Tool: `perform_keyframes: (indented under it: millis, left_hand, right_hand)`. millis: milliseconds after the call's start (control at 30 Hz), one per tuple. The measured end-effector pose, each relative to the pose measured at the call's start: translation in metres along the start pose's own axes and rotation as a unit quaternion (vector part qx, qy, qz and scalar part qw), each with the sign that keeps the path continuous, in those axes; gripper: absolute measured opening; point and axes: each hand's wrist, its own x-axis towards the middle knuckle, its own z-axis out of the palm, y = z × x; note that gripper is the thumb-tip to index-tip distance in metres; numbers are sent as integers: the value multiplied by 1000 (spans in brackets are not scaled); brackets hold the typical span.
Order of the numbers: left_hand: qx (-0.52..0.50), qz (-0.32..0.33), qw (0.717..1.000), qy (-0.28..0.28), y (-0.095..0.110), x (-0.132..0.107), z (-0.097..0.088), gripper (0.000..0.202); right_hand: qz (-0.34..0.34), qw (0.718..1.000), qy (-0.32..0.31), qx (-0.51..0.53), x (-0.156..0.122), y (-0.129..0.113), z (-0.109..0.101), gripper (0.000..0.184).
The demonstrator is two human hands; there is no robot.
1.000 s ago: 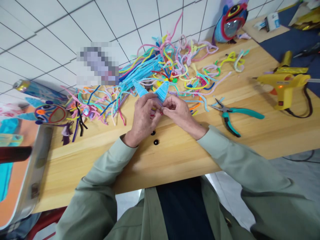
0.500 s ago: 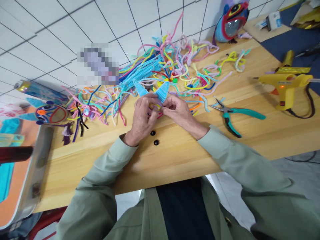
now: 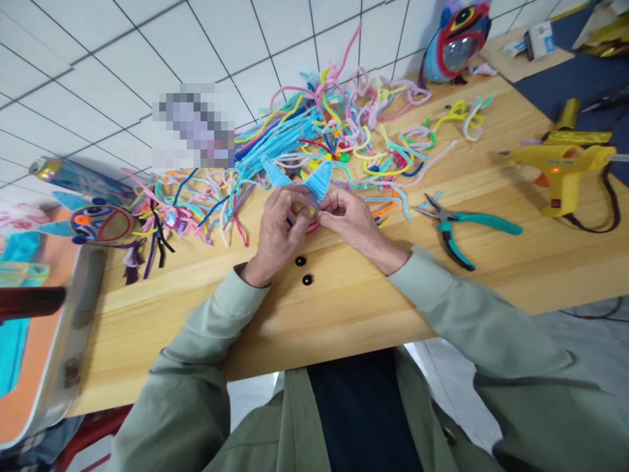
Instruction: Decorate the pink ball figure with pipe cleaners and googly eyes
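Note:
Both hands meet over the wooden table (image 3: 373, 308) and grip one small pipe-cleaner figure (image 3: 314, 187) with two light-blue cone ears, a yellow part and a red loop. My left hand (image 3: 278, 229) wraps its fingers round the figure's left side. My right hand (image 3: 351, 219) pinches its right side just under the right ear. Most of the figure is hidden behind the fingers. Two black beads (image 3: 303, 270) lie on the wood close below my left hand.
A heap of coloured pipe cleaners (image 3: 314, 137) spreads behind the hands. Teal-handled pliers (image 3: 457, 226) lie to the right, and a yellow glue gun (image 3: 560, 167) with its cable further right. Finished figures stand at back right (image 3: 455, 39) and far left (image 3: 95, 223).
My fingers have shifted slightly on the figure, and the red loop shows more between the hands. Nothing else has moved.

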Motion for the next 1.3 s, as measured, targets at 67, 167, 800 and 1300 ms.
perform_keyframes:
  millis: [67, 167, 800, 1300]
  left_hand:
    - [-4, -1, 1000, 2, 0, 0, 0, 5]
    - [-16, 2, 1000, 9, 0, -1, 1, 6]
    - [-67, -25, 997, 41, -4, -5, 5, 16]
    - [-57, -42, 996, 48, -2, -5, 10, 10]
  right_hand:
    - [-1, 1000, 1, -2, 0, 0, 0, 18]
    - [-4, 1000, 0, 1, 0, 0, 0, 17]
    - [-2, 1000, -1, 0, 1, 4, 1, 21]
    - [-4, 1000, 16, 1, 1, 7, 1, 16]
